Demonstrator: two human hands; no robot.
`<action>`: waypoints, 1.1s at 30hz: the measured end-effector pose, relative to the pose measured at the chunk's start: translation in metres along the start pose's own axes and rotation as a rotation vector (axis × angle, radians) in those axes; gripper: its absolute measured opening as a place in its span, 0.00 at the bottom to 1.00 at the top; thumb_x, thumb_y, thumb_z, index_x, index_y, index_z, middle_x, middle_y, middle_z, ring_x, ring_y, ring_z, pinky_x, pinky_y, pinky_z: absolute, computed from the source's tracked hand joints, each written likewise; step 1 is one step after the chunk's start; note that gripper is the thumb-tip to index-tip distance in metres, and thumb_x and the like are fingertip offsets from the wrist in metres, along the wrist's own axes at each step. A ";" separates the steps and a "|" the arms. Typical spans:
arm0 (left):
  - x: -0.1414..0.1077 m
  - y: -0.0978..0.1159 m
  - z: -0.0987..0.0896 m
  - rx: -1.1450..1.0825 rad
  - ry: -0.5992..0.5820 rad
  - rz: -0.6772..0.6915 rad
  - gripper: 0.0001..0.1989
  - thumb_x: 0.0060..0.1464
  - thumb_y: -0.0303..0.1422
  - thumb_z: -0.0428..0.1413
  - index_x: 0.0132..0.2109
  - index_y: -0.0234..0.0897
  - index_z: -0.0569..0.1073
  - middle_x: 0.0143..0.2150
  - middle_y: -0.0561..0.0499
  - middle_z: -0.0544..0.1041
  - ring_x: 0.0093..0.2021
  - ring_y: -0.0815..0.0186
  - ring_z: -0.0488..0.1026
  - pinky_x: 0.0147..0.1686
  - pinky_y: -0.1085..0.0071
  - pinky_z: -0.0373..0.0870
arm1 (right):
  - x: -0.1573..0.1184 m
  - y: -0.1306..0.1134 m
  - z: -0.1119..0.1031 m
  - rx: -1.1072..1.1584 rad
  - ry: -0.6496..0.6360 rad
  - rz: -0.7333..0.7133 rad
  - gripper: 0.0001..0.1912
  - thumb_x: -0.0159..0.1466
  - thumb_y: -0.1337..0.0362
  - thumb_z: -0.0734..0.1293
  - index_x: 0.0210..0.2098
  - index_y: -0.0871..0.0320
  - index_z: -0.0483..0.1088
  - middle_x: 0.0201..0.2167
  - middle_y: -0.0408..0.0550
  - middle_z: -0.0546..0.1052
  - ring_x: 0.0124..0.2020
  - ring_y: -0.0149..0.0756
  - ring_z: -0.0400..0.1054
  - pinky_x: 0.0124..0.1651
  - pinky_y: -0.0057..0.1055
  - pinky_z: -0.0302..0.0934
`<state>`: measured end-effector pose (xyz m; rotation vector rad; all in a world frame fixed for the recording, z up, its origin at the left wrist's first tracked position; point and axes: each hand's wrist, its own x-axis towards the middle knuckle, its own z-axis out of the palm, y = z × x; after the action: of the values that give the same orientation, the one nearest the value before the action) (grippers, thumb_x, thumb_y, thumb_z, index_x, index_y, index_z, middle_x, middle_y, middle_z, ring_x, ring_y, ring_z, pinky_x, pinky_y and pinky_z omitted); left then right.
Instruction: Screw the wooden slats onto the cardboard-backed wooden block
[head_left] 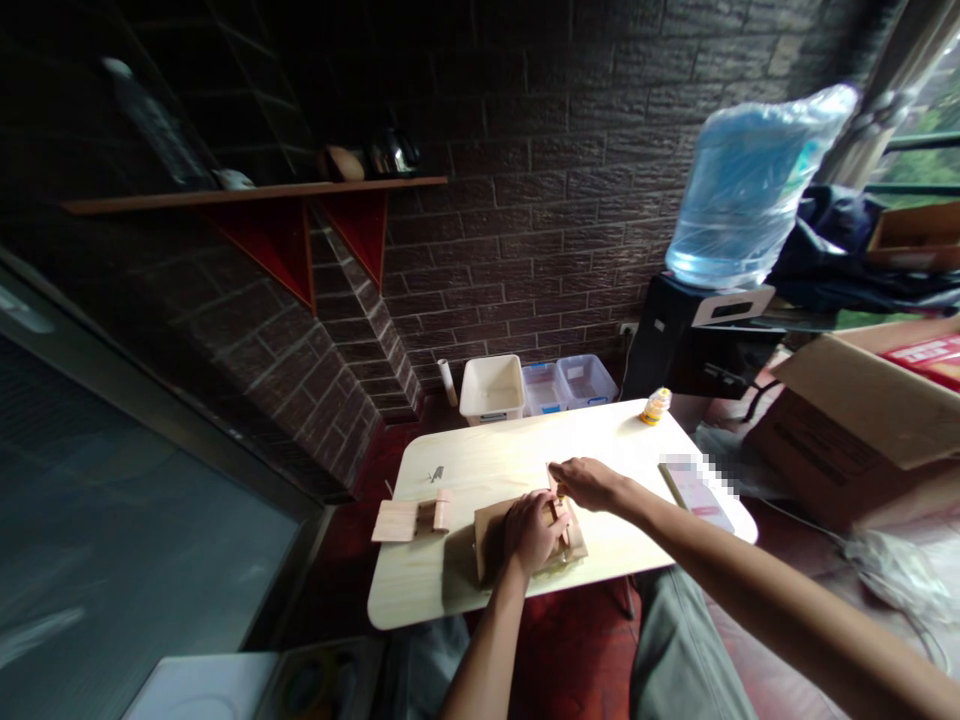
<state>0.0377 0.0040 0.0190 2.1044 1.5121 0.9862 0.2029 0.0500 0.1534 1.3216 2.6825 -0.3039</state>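
Fingers of the left hand (534,530) part-open over the box (491,545) near the table's (480,455) near edge, right hand's (589,482) bunched by its far-right corner, grip too small to tell; likely a brace-and-work step, next move calling for steady left pressure.

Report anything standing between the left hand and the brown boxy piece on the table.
Nothing visible does: the left hand rests directly on the brown boxy piece. The right hand is close beside it, but not in the way.
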 end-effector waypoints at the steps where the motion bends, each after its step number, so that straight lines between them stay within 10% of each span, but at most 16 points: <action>1: 0.000 0.000 0.001 -0.002 -0.001 0.003 0.12 0.54 0.36 0.61 0.46 0.44 0.74 0.49 0.49 0.79 0.49 0.56 0.75 0.53 0.57 0.71 | 0.002 0.000 0.000 -0.009 -0.005 0.019 0.10 0.69 0.64 0.63 0.49 0.60 0.68 0.40 0.57 0.81 0.40 0.43 0.77 0.34 0.28 0.60; 33: -0.005 0.004 -0.003 -0.013 0.017 0.033 0.13 0.55 0.35 0.62 0.48 0.42 0.73 0.50 0.49 0.79 0.51 0.57 0.75 0.55 0.56 0.71 | 0.002 0.000 -0.011 -0.047 -0.007 -0.052 0.09 0.67 0.67 0.64 0.46 0.61 0.72 0.39 0.56 0.81 0.38 0.43 0.77 0.32 0.28 0.61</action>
<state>0.0374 -0.0023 0.0219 2.1229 1.4794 1.0249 0.2009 0.0542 0.1632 1.2371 2.7049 -0.2495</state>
